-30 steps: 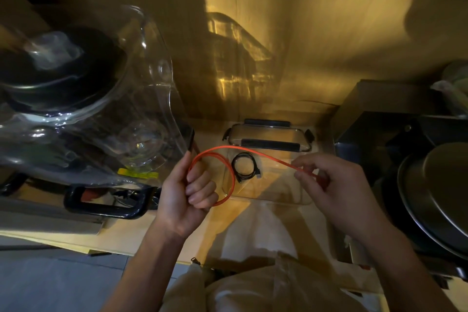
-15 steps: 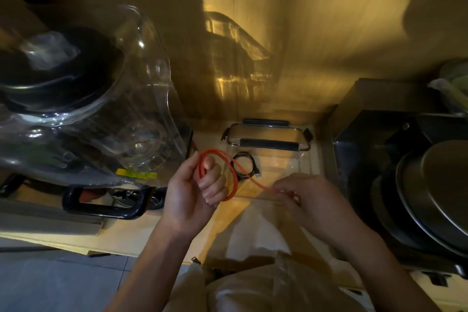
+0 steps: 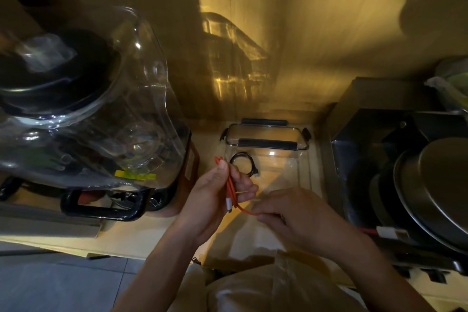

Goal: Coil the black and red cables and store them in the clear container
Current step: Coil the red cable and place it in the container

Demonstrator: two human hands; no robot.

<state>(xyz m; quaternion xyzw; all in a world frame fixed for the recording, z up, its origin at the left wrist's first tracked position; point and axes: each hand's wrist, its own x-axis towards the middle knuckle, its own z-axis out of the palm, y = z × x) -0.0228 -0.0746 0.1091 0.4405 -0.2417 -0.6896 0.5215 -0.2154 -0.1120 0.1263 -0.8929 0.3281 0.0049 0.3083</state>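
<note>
We see the red cable [image 3: 231, 189] folded into a narrow bundle of several parallel strands, bright orange-red, with a pale connector hanging at the bundle's lower end. Our left hand [image 3: 215, 196] clenches around this bundle, thumb pressed near its top, over the counter's [image 3: 141, 238] front edge, just in front of the clear container [image 3: 304, 175]. Our right hand [image 3: 301, 220] pinches the strand that leaves the bundle's bottom; the cable's tail comes out past the wrist, ending in a white plug [image 3: 387, 232] near the pans [image 3: 435, 190] at the counter's right end.

The black cable [image 3: 244, 163] lies coiled in a small ring inside the container, at its left end. The lid [image 3: 266, 135] rests behind the container, by the wall.

1 second ago the red cable made 1 wide open loop stretched between our hands, which were well apart. Now the loop has collapsed into a tight bundle and the right hand has come close beside the left.

The bundle's long axis runs from the counter's front toward the back, tilted slightly left at the top.
</note>
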